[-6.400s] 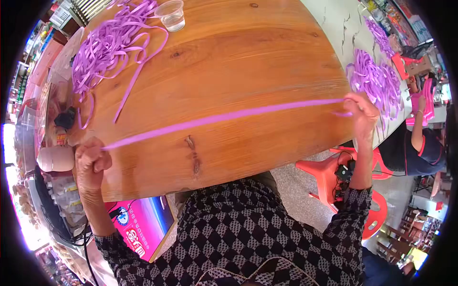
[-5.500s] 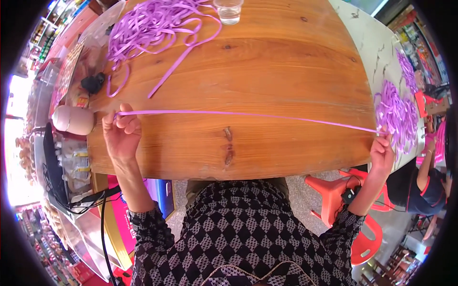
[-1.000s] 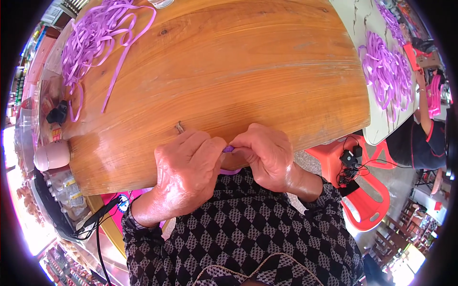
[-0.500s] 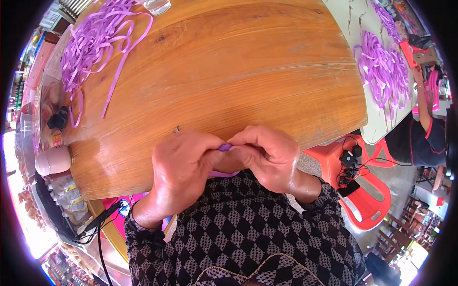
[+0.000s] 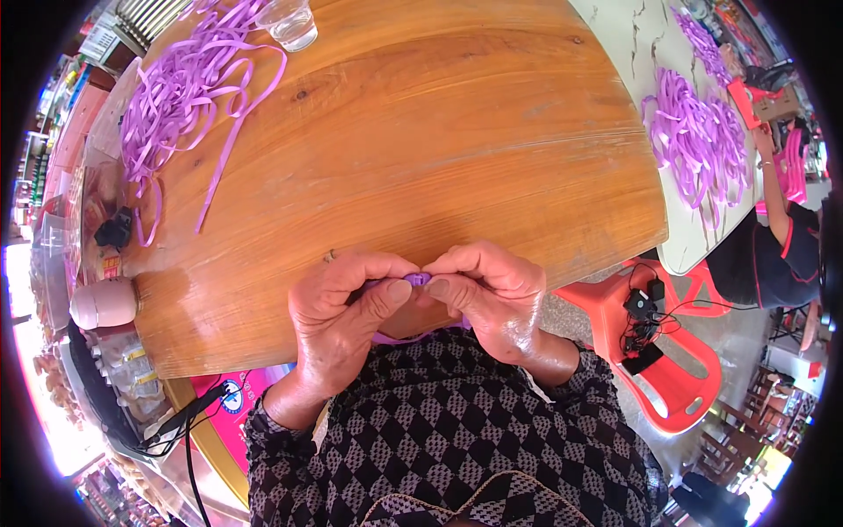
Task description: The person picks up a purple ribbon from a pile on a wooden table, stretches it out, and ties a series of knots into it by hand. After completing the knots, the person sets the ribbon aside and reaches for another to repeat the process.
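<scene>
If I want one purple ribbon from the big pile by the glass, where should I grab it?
Probably the long strand that trails out of the ribbon pile toward the near edge of the wooden table. It lies alone and flat on bare wood, so pinch its loose end from above. Inside the heap the strips cross and would likely drag others along.

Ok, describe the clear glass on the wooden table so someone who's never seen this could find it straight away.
Start at the big wooden table and go to its far edge, left of centre. There the clear glass stands upright beside the heap of purple strips. It is the only see-through thing on that tabletop; everything else near it is flat purple strip.
</scene>
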A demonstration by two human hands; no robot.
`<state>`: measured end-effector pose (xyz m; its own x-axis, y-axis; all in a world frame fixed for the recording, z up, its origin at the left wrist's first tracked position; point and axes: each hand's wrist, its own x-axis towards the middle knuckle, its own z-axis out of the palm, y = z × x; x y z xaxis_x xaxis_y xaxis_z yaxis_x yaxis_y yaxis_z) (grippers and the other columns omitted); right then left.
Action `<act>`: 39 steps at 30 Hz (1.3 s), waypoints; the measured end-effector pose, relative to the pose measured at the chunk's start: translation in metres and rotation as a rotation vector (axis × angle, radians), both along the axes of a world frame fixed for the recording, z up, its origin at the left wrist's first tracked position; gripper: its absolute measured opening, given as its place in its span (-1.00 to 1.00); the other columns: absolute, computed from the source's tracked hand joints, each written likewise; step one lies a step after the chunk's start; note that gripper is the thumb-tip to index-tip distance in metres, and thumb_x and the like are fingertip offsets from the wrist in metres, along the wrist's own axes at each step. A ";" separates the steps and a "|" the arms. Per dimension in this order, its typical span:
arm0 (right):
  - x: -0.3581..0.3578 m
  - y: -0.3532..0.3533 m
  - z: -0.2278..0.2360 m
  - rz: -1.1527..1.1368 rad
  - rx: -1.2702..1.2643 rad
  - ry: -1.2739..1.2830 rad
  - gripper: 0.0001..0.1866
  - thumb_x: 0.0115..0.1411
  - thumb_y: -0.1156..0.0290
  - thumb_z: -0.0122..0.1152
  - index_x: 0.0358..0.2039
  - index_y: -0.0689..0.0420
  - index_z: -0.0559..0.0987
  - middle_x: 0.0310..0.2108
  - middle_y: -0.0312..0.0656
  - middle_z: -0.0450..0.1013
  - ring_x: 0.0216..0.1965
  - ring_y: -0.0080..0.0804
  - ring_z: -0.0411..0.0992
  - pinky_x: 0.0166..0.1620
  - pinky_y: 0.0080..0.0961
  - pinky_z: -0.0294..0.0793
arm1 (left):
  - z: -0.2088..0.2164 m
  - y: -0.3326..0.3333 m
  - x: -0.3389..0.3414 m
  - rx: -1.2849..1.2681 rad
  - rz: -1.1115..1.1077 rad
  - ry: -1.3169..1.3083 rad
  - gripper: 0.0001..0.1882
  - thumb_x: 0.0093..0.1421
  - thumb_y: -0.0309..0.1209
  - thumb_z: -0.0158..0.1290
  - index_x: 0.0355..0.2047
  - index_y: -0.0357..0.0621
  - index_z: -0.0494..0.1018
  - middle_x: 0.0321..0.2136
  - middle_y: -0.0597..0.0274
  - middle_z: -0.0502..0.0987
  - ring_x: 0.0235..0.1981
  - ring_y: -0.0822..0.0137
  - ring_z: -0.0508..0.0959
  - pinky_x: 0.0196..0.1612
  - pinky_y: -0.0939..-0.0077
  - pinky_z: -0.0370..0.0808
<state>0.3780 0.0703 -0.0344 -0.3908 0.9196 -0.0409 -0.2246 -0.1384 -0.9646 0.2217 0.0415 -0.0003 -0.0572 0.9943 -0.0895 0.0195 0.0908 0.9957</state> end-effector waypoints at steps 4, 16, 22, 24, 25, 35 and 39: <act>-0.002 -0.001 0.001 -0.020 -0.017 0.037 -0.94 0.08 0.56 0.12 -0.39 0.23 0.49 -0.55 -0.26 0.47 -0.62 -0.76 0.23 -0.55 -0.81 0.24 | 0.001 -0.003 0.002 -0.060 0.032 -0.052 -0.89 0.02 -0.56 0.08 -0.41 -0.37 0.46 -0.53 0.20 0.50 -0.49 0.46 0.48 -0.38 0.67 0.40; -0.001 -0.001 0.001 0.001 -0.150 0.086 -0.92 0.09 0.52 0.13 -0.44 0.27 0.48 -0.58 -0.28 0.42 -0.56 -0.68 0.34 -0.48 -0.76 0.34 | -0.001 -0.007 0.003 0.002 0.038 0.142 -0.90 0.05 -0.53 0.07 -0.43 -0.33 0.45 -0.56 0.31 0.45 -0.51 0.53 0.42 -0.41 0.72 0.34; -0.003 -0.003 0.003 -0.003 -0.085 0.036 -0.92 0.12 0.50 0.11 -0.44 0.25 0.45 -0.59 -0.30 0.41 -0.57 -0.71 0.32 -0.51 -0.76 0.33 | -0.003 -0.006 0.006 0.214 0.040 0.418 -0.95 0.02 -0.58 0.07 -0.47 -0.27 0.43 -0.63 0.20 0.41 -0.59 0.39 0.40 -0.50 0.61 0.31; -0.003 -0.004 0.003 0.005 -0.107 0.034 -0.93 0.11 0.52 0.10 -0.45 0.25 0.44 -0.57 -0.33 0.40 -0.53 -0.69 0.34 -0.45 -0.73 0.38 | -0.002 -0.004 0.006 0.299 0.018 0.497 -0.93 -0.02 -0.59 0.08 -0.48 -0.26 0.43 -0.64 0.17 0.39 -0.62 0.28 0.39 -0.56 0.52 0.30; -0.003 -0.004 0.003 0.002 -0.072 -0.014 -0.93 0.11 0.53 0.11 -0.45 0.25 0.44 -0.58 -0.32 0.40 -0.53 -0.68 0.35 -0.45 -0.72 0.38 | 0.000 -0.004 0.006 0.297 0.017 0.496 -0.93 -0.02 -0.59 0.08 -0.48 -0.26 0.43 -0.64 0.17 0.39 -0.62 0.28 0.39 -0.56 0.52 0.30; -0.004 -0.007 -0.003 -0.006 0.157 -0.177 -0.91 0.12 0.49 0.10 -0.38 0.24 0.43 -0.55 -0.28 0.45 -0.54 -0.68 0.39 -0.48 -0.76 0.40 | 0.001 -0.002 -0.002 0.485 -0.045 0.843 -0.83 -0.15 -0.62 0.08 -0.47 -0.29 0.41 -0.64 0.12 0.34 -0.64 0.16 0.37 -0.63 0.39 0.28; -0.004 -0.009 -0.009 -0.027 0.162 -0.140 -0.92 0.12 0.50 0.10 -0.39 0.24 0.43 -0.55 -0.27 0.45 -0.55 -0.70 0.37 -0.50 -0.76 0.38 | -0.003 -0.003 0.000 0.585 -0.075 0.915 -0.75 -0.25 -0.64 0.04 -0.45 -0.33 0.39 -0.61 0.11 0.34 -0.62 0.16 0.37 -0.63 0.39 0.28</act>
<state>0.3740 0.0611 -0.0438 -0.3672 0.9285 0.0557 -0.0885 0.0248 -0.9958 0.2213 0.0383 -0.0029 0.2016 0.8729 0.4443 0.7611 -0.4251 0.4899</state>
